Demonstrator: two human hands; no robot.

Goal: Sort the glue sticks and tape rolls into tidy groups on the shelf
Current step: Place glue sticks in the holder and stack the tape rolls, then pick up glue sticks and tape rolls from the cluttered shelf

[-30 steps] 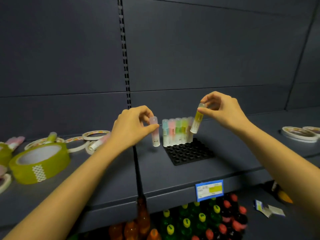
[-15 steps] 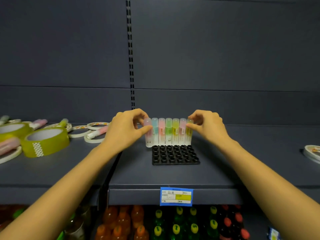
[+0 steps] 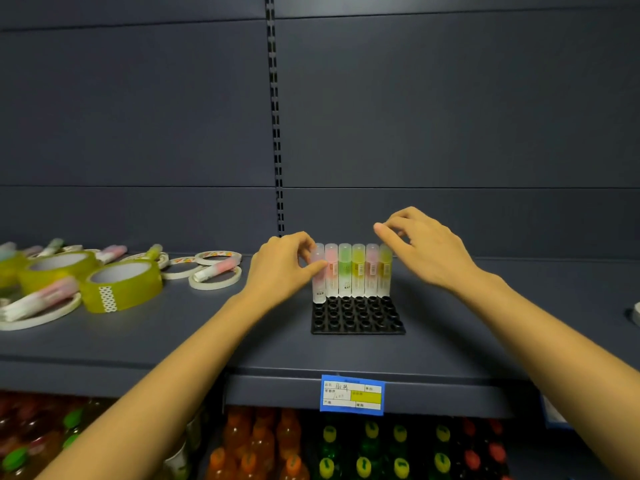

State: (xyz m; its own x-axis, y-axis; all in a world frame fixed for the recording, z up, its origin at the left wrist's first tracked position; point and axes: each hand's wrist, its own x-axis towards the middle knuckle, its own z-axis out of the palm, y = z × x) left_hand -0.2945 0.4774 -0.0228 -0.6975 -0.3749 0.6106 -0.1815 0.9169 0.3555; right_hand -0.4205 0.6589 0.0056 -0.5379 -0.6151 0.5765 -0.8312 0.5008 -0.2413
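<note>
A black pegged tray (image 3: 358,322) sits on the grey shelf (image 3: 263,344). Several pastel glue sticks (image 3: 358,271) stand upright in a row along its back edge. My left hand (image 3: 282,271) pinches the pink glue stick (image 3: 318,284) at the row's left end; that stick stands slightly forward of the others. My right hand (image 3: 426,245) hovers just above the right end of the row, fingers loosely curled, holding nothing. The rightmost yellow stick (image 3: 384,275) stands free below it.
Left on the shelf lie yellow-green tape rolls (image 3: 121,287), thin white tape rings (image 3: 214,284) and loose glue sticks (image 3: 218,268). Another tape roll (image 3: 635,313) shows at the right edge. A blue price label (image 3: 351,394) hangs on the shelf front, with bottles (image 3: 370,455) below.
My right hand set the yellow stick at the right end of the row, let go and lifted. My left hand brought the pink stick down to the left end and still pinches it.
</note>
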